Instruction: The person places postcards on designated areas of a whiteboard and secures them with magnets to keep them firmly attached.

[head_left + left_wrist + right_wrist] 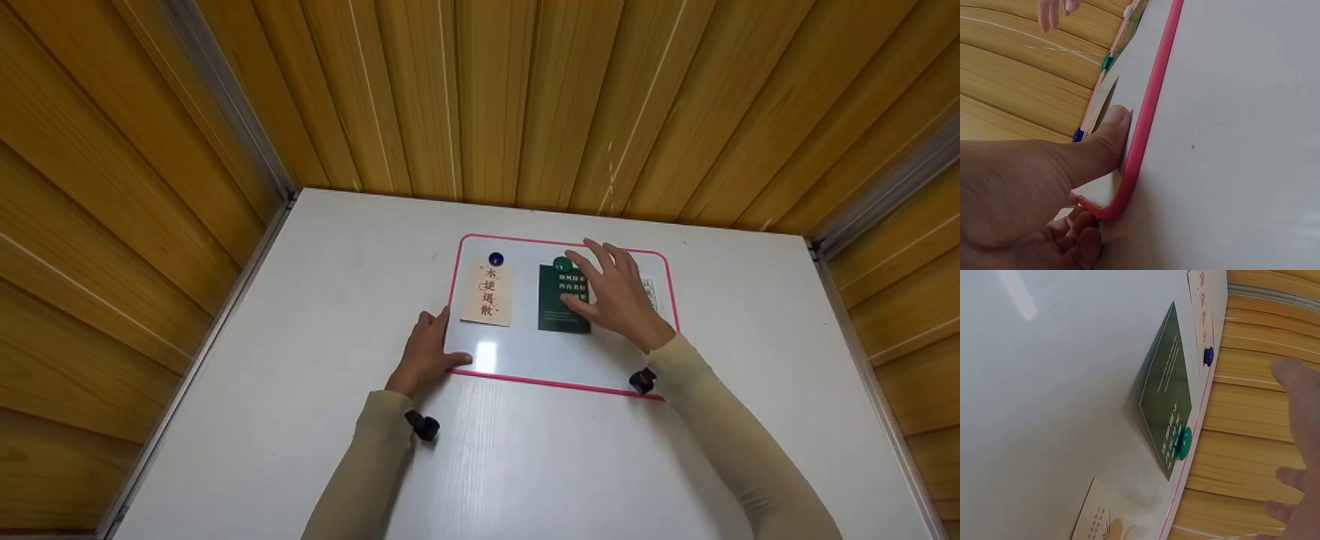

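Observation:
A small whiteboard with a pink-red rim lies on the table. My left hand grips its near left corner, thumb over the face and fingers curled at the rim. Above the middle, my right hand is spread, holding nothing; the right wrist view shows it apart from the cards. Below it is a dark green card under a green magnet. A beige card with red characters sits under a blue magnet. A third, pale card is partly hidden by my right hand.
The white table surrounds the board. Wood-panelled walls enclose its back and sides, with metal posts at the corners. In the left wrist view, a white magnet shows at the board's far end.

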The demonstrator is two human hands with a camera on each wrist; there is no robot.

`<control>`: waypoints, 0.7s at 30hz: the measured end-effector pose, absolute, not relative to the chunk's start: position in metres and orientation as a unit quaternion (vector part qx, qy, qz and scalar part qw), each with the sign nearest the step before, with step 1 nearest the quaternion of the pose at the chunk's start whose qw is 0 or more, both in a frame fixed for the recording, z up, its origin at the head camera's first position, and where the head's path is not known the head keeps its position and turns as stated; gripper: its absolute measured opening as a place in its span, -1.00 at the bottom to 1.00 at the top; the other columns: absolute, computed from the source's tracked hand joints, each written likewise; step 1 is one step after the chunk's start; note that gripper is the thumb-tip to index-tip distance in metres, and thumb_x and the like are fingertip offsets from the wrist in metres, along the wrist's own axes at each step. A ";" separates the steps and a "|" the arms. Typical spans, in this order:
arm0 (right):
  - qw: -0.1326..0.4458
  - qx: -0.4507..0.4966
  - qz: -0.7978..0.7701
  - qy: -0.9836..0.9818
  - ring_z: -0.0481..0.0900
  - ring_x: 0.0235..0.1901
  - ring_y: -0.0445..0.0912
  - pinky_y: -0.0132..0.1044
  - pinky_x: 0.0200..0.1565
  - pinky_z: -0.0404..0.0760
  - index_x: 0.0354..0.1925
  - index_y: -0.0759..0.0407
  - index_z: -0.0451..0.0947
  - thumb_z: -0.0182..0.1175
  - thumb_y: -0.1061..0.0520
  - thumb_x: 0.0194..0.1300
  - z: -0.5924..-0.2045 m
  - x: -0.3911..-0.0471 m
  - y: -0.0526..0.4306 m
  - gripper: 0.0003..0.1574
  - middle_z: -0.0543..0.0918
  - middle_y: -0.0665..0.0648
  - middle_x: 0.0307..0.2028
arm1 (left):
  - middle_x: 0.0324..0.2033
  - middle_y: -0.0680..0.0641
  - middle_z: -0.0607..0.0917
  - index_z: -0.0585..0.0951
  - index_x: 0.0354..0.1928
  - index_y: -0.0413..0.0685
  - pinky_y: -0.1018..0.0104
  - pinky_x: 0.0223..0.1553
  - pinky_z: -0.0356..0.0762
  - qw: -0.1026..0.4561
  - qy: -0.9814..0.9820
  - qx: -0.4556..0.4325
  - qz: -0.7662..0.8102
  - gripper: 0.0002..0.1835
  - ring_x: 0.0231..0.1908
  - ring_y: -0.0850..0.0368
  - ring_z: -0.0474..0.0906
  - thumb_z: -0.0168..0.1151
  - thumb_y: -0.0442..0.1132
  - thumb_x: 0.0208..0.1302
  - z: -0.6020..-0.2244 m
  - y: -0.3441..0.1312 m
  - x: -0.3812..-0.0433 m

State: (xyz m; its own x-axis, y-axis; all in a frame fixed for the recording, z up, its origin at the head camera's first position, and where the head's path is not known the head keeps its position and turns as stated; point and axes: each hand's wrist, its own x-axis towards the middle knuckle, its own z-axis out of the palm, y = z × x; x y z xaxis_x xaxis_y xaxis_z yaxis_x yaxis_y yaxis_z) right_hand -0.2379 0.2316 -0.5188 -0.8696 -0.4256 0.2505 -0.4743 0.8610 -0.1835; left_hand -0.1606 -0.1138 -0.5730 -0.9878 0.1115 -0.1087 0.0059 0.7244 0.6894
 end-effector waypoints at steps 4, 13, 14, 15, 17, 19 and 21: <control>0.113 0.226 0.113 -0.961 0.08 0.47 0.24 0.34 0.40 0.03 0.57 -0.19 0.20 0.35 -0.35 0.25 -0.520 -0.230 0.248 0.05 0.14 0.22 0.55 | -0.05 -0.14 0.41 0.17 0.60 -0.10 0.11 0.02 0.41 0.072 0.925 0.032 0.371 0.16 -0.14 0.00 0.33 0.66 -0.06 0.03 -0.574 -0.113 -0.161; 0.109 0.185 0.128 -0.968 0.04 0.48 0.29 0.36 0.39 0.00 0.57 -0.15 0.20 0.41 -0.30 0.20 -0.526 -0.204 0.293 0.10 0.12 0.25 0.55 | -0.03 -0.15 0.41 0.16 0.61 -0.09 0.11 0.02 0.41 0.074 0.926 0.033 0.369 0.17 -0.12 -0.01 0.34 0.66 -0.06 0.03 -0.574 -0.113 -0.160; 0.109 0.181 0.131 -0.969 0.03 0.48 0.30 0.36 0.39 -0.01 0.57 -0.14 0.20 0.42 -0.29 0.19 -0.526 -0.201 0.297 0.10 0.12 0.26 0.55 | -0.03 -0.16 0.41 0.17 0.60 -0.10 0.10 0.02 0.41 0.072 0.926 0.036 0.368 0.17 -0.13 -0.01 0.34 0.66 -0.06 0.02 -0.574 -0.113 -0.161; 0.109 0.174 0.134 -0.969 0.03 0.48 0.30 0.37 0.39 -0.02 0.57 -0.14 0.20 0.43 -0.29 0.18 -0.527 -0.199 0.302 0.11 0.11 0.26 0.55 | -0.03 -0.16 0.42 0.16 0.60 -0.11 0.10 0.02 0.41 0.072 0.927 0.038 0.366 0.17 -0.13 -0.01 0.34 0.66 -0.06 0.03 -0.573 -0.114 -0.161; 0.111 0.162 0.136 -0.971 0.02 0.48 0.32 0.38 0.38 -0.02 0.57 -0.15 0.20 0.44 -0.28 0.17 -0.528 -0.193 0.310 0.12 0.10 0.27 0.55 | -0.02 -0.18 0.42 0.17 0.60 -0.12 0.09 0.02 0.41 0.070 0.928 0.041 0.365 0.16 -0.13 -0.01 0.34 0.66 -0.06 0.03 -0.572 -0.114 -0.161; 0.112 0.150 0.135 -0.973 0.03 0.47 0.34 0.40 0.38 -0.01 0.57 -0.15 0.20 0.45 -0.27 0.16 -0.530 -0.188 0.319 0.12 0.11 0.28 0.55 | -0.02 -0.18 0.42 0.17 0.60 -0.13 0.08 0.02 0.41 0.070 0.927 0.041 0.365 0.16 -0.13 -0.01 0.34 0.66 -0.06 0.03 -0.572 -0.115 -0.161; 0.114 0.141 0.130 -0.975 0.04 0.46 0.36 0.40 0.38 0.00 0.57 -0.14 0.18 0.45 -0.26 0.17 -0.533 -0.183 0.326 0.13 0.11 0.30 0.54 | -0.02 -0.18 0.43 0.17 0.60 -0.13 0.08 0.02 0.41 0.072 0.927 0.038 0.367 0.16 -0.13 -0.02 0.34 0.66 -0.07 0.02 -0.572 -0.115 -0.161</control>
State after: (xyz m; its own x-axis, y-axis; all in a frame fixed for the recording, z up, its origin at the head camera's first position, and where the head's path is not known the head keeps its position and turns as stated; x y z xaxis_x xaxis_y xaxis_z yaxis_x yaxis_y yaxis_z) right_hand -0.1833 0.3263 -0.5326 -0.9340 -0.2459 0.2593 -0.3052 0.9264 -0.2205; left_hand -0.1608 -0.1147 -0.5720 -0.9867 0.1240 -0.1049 0.0185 0.7271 0.6862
